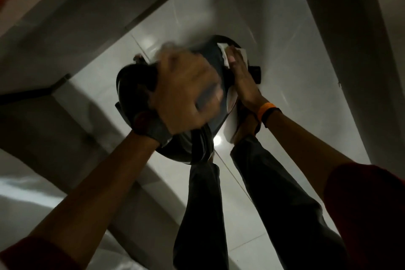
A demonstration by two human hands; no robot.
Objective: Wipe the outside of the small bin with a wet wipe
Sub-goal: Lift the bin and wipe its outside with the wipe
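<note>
The small bin (133,87) is dark and round, held up in the air over a pale tiled floor. My left hand (182,98) grips it from the near side, blurred by motion. My right hand (243,79) lies flat against the bin's right side, pressing a white wet wipe (224,55) onto the outer wall. A black part (255,74) sticks out of the bin beyond my right hand. Much of the bin's wall is hidden behind my hands.
My legs in dark trousers (203,204) stand on the glossy tiled floor (285,50) directly below the bin. A grey wall or counter edge (72,35) runs along the left, and another wall (350,28) rises on the right.
</note>
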